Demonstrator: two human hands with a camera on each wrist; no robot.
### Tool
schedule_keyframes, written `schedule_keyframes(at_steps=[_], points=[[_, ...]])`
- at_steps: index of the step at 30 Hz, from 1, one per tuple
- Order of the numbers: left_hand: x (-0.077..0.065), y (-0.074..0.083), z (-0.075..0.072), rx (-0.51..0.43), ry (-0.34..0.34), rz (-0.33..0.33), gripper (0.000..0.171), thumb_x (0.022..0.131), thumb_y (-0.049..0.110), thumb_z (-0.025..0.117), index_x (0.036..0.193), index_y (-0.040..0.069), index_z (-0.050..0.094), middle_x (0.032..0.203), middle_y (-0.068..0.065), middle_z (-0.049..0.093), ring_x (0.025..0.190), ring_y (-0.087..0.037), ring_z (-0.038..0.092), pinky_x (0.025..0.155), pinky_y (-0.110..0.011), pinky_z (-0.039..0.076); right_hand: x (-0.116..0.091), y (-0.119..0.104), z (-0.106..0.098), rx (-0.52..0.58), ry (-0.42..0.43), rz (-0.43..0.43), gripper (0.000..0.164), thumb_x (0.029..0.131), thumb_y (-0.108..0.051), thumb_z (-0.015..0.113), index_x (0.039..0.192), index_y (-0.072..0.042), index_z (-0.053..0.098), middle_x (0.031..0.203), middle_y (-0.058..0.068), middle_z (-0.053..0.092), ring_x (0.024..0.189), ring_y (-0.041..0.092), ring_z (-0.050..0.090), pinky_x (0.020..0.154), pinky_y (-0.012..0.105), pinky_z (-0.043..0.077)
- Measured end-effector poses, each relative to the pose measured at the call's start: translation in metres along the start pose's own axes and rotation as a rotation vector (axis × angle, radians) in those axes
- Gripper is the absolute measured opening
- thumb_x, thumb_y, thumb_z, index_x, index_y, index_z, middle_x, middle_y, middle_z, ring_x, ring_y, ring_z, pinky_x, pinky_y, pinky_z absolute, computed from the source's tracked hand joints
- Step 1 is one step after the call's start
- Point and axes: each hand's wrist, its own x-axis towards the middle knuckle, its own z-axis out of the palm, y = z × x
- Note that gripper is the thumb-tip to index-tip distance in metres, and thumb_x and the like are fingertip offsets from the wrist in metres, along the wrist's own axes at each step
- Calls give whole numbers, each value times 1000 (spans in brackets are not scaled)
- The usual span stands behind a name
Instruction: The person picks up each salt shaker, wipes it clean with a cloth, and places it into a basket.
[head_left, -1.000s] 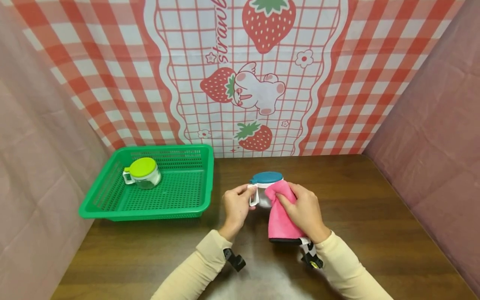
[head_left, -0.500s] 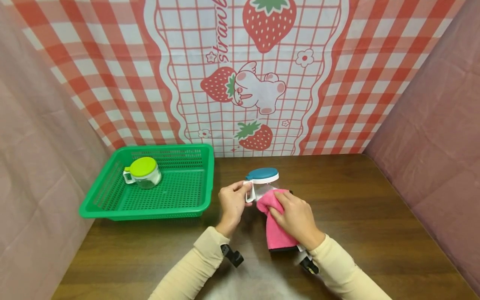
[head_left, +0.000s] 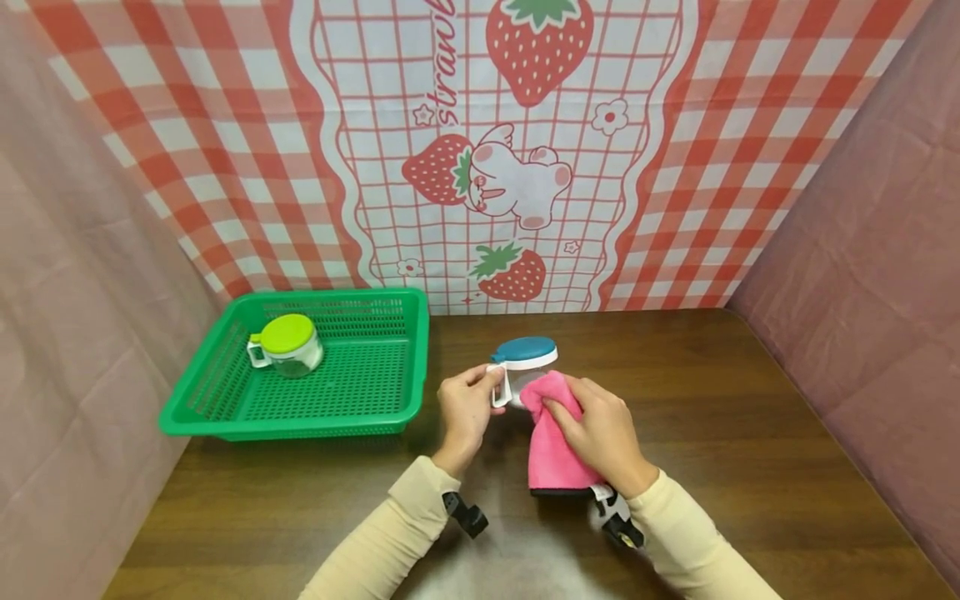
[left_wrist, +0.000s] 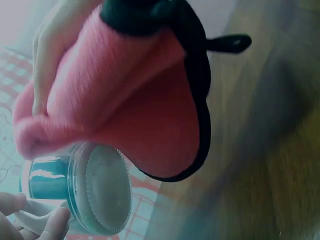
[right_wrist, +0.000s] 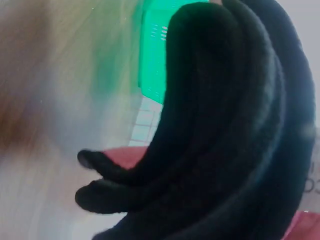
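My left hand (head_left: 467, 410) pinches the white handle (head_left: 500, 386) of a clear jar with a blue lid (head_left: 527, 350). In the left wrist view the jar's round clear base (left_wrist: 109, 190) faces the camera, and fingers of the left hand grip the handle at lower left. My right hand (head_left: 606, 427) holds a bunched pink cloth (head_left: 558, 454) with black edging, thumb on top. The cloth lies against the jar's right side and hides part of it. Folds of black edging (right_wrist: 210, 110) fill most of the right wrist view, hiding the right hand's fingers there.
On the left of the brown wooden table (head_left: 712, 433) stands a green perforated basket (head_left: 416, 392). Inside it sits a similar clear jar with a lime-green lid (head_left: 287, 334). A red-checked strawberry cloth (head_left: 525, 158) hangs behind, and pink curtains flank the table.
The jar has shifted slightly left and up with the left hand, then held there. The right hand and cloth slid down-left over the jar, then back up along its side.
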Motion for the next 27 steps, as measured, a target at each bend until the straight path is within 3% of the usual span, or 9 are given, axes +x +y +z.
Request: schedule_keyframes(at_steps=[15, 21, 27], points=[[-4, -4, 3, 10, -35, 32, 19, 83, 8, 75, 97, -5, 75, 83, -23, 72, 56, -14, 64, 44, -33, 55, 4, -3, 0, 3, 5, 78, 31, 78, -22, 80, 101, -2, 72, 81, 12, 69, 65, 26, 61, 58, 42, 50], [-2, -5, 2, 4, -41, 45, 22, 82, 9, 76, 98, -6, 74, 86, -24, 73, 58, -16, 65, 46, -35, 56, 7, -1, -1, 55, -4, 139, 28, 79, -21, 79, 98, -1, 73, 87, 16, 73, 71, 31, 66, 63, 46, 52], [-1, -4, -1, 25, -66, 45, 21, 83, 8, 75, 98, -6, 75, 84, -23, 73, 58, -13, 64, 45, -31, 56, 10, 4, -3, 122, -18, 220, 30, 79, -21, 80, 101, -1, 74, 88, 16, 74, 71, 28, 65, 63, 42, 52]])
